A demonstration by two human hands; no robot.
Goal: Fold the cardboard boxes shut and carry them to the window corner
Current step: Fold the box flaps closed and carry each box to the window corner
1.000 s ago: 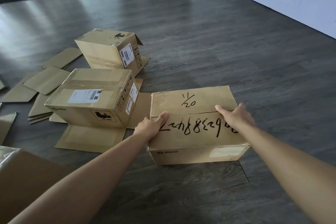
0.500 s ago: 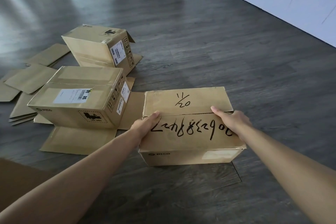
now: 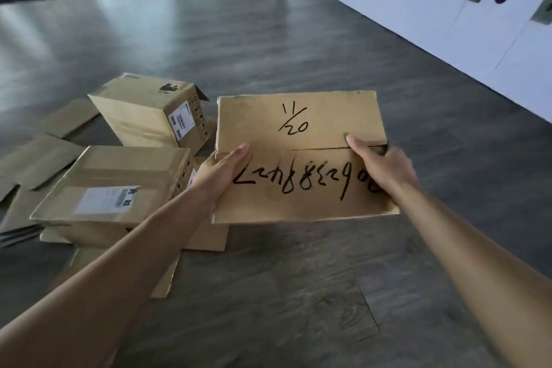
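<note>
The marked box (image 3: 301, 158), flaps shut, has been lifted off the floor (image 3: 298, 293), gripped at its sides by the left hand (image 3: 219, 172) and right hand (image 3: 378, 164), so carrying can begin.

Surface: floor (image 3: 298, 48), dark grey wood-grain planks with a dull sheen, running up to a white wall (image 3: 448, 24) on the right.
On floor, left, far: closed cardboard box (image 3: 149, 112), white label on its side, one end flap ajar.
On floor, left, near: second closed box (image 3: 110, 188), white barcode label on top, resting on flat cardboard.
Around both boxes: flattened cardboard sheets (image 3: 38, 158), overlapping, spread toward the left edge.
Under near box: flat sheet (image 3: 206, 236) reaching toward the middle.
</note>
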